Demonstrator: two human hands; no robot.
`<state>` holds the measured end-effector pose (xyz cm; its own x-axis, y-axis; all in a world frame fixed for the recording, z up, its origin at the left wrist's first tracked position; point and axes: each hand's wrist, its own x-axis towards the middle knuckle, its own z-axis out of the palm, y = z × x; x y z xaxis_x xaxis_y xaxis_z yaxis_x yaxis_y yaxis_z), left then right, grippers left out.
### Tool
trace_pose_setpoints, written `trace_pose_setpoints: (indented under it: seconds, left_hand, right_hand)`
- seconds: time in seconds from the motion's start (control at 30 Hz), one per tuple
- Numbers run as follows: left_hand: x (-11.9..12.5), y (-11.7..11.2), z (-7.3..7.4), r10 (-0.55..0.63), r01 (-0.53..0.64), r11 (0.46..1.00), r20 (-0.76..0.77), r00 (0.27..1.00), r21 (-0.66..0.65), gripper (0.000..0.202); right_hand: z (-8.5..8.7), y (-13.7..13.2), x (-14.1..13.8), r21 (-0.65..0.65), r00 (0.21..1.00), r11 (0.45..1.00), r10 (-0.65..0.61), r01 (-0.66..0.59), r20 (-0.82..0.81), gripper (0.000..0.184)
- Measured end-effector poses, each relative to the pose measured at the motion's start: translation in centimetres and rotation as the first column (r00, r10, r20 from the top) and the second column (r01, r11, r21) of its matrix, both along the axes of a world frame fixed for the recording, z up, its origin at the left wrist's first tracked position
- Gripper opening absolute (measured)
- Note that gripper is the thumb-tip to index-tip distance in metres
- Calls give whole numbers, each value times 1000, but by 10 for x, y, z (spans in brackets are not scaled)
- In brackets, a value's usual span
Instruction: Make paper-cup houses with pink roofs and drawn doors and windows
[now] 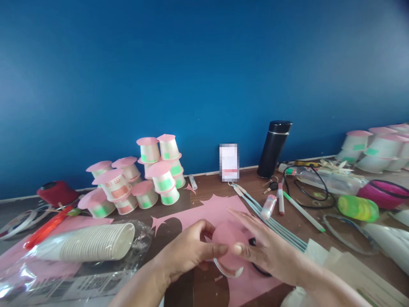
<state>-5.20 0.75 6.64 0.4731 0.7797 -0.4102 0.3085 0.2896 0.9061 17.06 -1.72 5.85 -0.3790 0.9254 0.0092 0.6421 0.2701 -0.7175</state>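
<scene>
From where I stand I see two bare hands working close together over the brown table (179, 294). The left hand (198, 245) is closed in a pinch on a pink paper disc (228, 238), its thumb laid across the face and its fingers curled behind the edge. The right hand (263, 245) is wide, fingers stretched forward and a little blurred, with the thumb against the same disc. The disc sits between the two hands, over a white cup (239, 272) of which little more than a curved edge shows below it. A cut-out pink sheet (204, 211) with jagged edges spreads underneath, and something dark, too hidden to name, lies by the right hand. To the left, white cups with pink tops (159, 170) stand in a cluster, some stacked two or more high, several bearing green patches; nearer, a nested row of plain cups (99, 241) lies on its side in clear plastic. Beyond the right hand I notice a small glue bottle (269, 207) on grey-blue straps (281, 228), a red-capped marker (281, 199), a green-tipped pen (303, 212) and a black flask (275, 149) tilted near the blue wall (198, 76).
</scene>
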Motion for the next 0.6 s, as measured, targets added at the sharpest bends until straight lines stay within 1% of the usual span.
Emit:
trace_pose_setpoints:
  seconds: [0.1,0.2,0.33,0.43,0.6]
  left_hand:
    - [0,0,1,-14,14,1000,7,1000,-11,49]
    - [0,1,1,-25,25,1000,6,1000,-10,49]
    - [-1,2,-1,-27,27,1000,21,999,3,47]
    - [0,0,-2,-19,18,999,22,1000,27,47]
    - [1,-3,-4,-7,8,999,-14,1000,53,54]
  right_hand:
    - [0,3,6,-6,1000,1000,19,-19,-12,74]
    - [3,5,6,9,1000,1000,-6,6,-6,77]
    - [4,6,3,-12,1000,999,-32,32,-1,80]
    - [3,5,3,-23,999,999,-46,46,-8,78]
    - [1,7,9,-45,998,998,-45,43,-46,73]
